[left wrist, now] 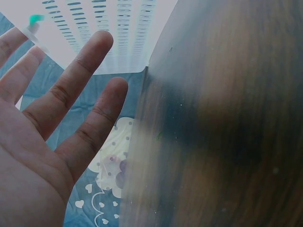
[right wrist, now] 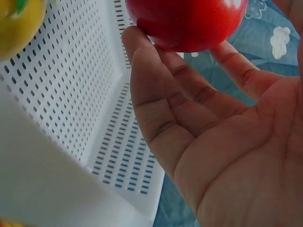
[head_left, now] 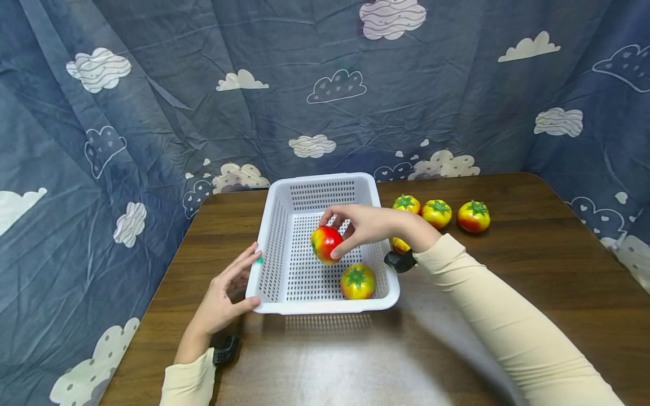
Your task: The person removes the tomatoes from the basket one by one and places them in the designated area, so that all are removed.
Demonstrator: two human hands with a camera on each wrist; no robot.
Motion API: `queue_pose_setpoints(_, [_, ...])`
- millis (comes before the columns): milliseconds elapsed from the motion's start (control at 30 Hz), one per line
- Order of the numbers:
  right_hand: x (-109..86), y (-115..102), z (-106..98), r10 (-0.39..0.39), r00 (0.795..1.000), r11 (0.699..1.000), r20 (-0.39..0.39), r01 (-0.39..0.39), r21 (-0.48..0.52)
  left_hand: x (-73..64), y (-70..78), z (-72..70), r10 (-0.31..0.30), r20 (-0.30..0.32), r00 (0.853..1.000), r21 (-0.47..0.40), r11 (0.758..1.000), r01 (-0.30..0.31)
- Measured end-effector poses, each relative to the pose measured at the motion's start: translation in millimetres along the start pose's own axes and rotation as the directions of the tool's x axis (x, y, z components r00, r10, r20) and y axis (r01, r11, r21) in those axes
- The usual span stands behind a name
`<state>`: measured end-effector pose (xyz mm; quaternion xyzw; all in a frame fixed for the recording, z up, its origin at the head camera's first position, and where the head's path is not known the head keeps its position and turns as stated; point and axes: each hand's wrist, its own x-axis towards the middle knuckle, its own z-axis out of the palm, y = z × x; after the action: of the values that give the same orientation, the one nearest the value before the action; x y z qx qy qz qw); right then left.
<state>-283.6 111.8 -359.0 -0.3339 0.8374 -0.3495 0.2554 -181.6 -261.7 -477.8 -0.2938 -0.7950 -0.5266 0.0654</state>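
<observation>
A white perforated plastic basket (head_left: 322, 307) stands on the wooden table. My right hand (head_left: 368, 223) reaches over its right side and holds a red-and-yellow tomato (head_left: 326, 243) between thumb and fingers, above the basket floor. In the right wrist view the red underside of this tomato (right wrist: 189, 21) shows at the fingertips. A second tomato (head_left: 358, 281), yellower with a green leafy top, lies in the basket's near right corner. My left hand (head_left: 223, 299) is at the left rim, fingers spread and fairly straight, thumb and fingertips right at the edge.
Right of the basket are several more tomatoes (head_left: 474, 216), one partly hidden behind my right wrist. The brown table (head_left: 533, 270) ends at the back against a dark blue cloth (head_left: 284, 51) printed with clouds. A black wrist device (head_left: 400, 261) sits close to the basket's right rim.
</observation>
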Motion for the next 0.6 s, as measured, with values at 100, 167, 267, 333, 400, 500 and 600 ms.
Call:
queue_pose_setpoints(100, [-4.0,3.2,-1.8,-0.002,1.0,1.0,-0.02,0.003,0.011,0.2,-0.6,0.6,-0.002,0.004,1.0,-0.005,1.0,0.002])
queue_pose_setpoints(167, [-7.0,4.6,-3.3,-0.004,1.0,1.0,-0.031,0.004,0.019,0.2,-1.1,0.8,-0.003,0.007,1.0,-0.01,1.0,0.003])
queue_pose_setpoints(267, [-12.7,7.1,-5.6,-0.002,0.999,1.0,-0.045,0.003,0.011,0.4,-1.8,0.8,-0.001,0.008,1.0,-0.014,1.0,0.001])
queue_pose_setpoints(333, [-16.5,10.5,-7.2,-0.004,0.999,1.0,-0.054,0.005,0.002,0.4,-2.0,0.8,0.001,0.009,1.0,-0.016,1.0,0.0])
queue_pose_setpoints(400, [-20.4,14.1,-8.4,-0.009,0.998,1.0,-0.066,0.008,-0.005,0.3,-2.3,0.8,0.004,0.009,1.0,-0.015,1.0,-0.004])
queue_pose_setpoints(500, [-25.6,19.9,-9.4,-0.01,0.996,1.0,-0.09,0.009,-0.003,0.2,-2.3,0.9,0.007,0.009,1.0,-0.017,1.0,-0.007])
queue_pose_setpoints(600, [-29.6,25.3,-9.9,-0.016,0.994,1.0,-0.112,0.018,0.012,0.1,-2.2,0.6,0.008,0.01,1.0,-0.02,1.0,-0.007])
